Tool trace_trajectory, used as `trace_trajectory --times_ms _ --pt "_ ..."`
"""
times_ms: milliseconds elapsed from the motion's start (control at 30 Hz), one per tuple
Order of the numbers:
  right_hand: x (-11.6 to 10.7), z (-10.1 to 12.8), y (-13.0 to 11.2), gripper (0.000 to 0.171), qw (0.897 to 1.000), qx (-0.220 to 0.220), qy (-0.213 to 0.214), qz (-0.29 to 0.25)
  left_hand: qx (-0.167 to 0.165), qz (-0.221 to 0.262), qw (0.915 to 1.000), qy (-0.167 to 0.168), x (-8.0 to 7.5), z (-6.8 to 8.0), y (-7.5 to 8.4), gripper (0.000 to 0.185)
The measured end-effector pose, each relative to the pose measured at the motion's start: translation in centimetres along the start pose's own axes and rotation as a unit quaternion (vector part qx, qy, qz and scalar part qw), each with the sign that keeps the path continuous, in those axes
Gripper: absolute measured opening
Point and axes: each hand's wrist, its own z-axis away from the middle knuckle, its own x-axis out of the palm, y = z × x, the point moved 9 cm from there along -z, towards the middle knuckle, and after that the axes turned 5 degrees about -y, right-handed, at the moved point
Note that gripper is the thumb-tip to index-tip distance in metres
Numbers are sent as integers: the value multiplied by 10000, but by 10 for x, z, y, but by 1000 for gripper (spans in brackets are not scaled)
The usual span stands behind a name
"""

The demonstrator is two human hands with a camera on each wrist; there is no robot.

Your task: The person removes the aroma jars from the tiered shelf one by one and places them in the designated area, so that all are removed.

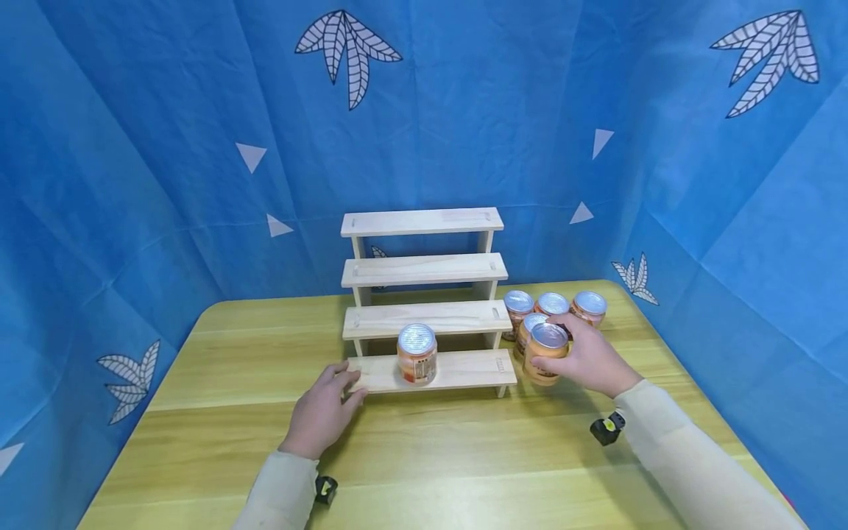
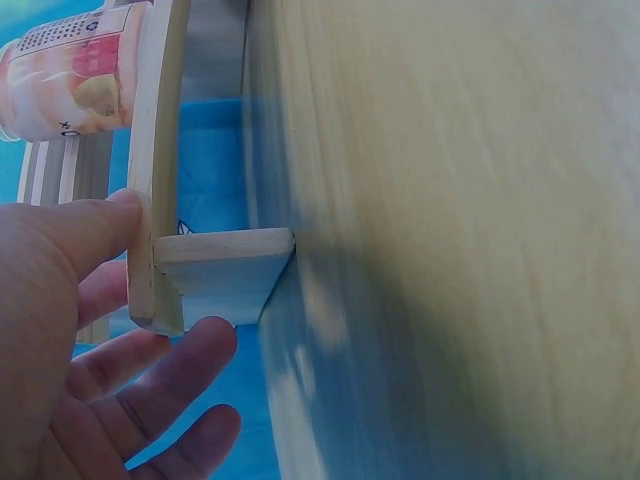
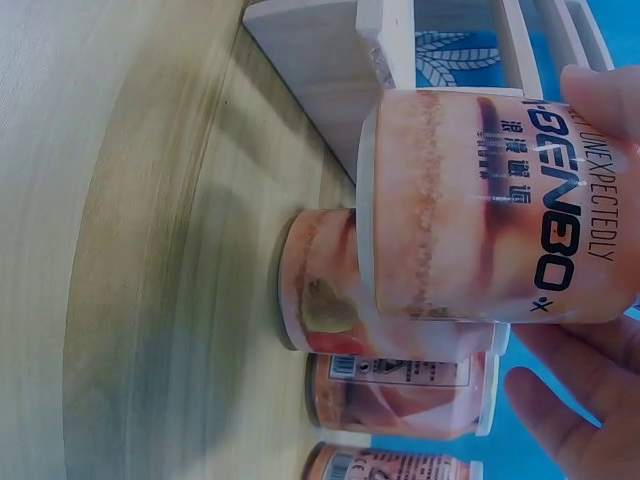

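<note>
beside the stepped wooden rack [image 1: 424, 316], on the yellow table [image 1: 218, 412]: one hand steadying, one hand gripping a can.

right hand [image 1: 589, 361] has its fingers curled round the held can [image 1: 545, 352], just right of the rack's lowest step, close against the cluster of other cans [image 1: 553, 305]. the held can stands upright, long axis vertical, silver top facing up. left hand [image 1: 322, 412] lies with fingers straight and apart, thumb on the lowest step's left end. to my eye, best to keep the can level and clear of its neighbours, with the rack held firm. one can on the step [image 1: 417, 355] stands upright too.
</note>
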Motion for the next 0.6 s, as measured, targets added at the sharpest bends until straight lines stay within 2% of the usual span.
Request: trace_trajectory --times_ms 367,600 --pt "-3 2 8 73 10000 51 -68 47 -102 54 9998 -154 2 0 0 43" --pt "-6 8 21 80 9995 248 -95 180 -100 60 9998 -176 1 0 0 43"
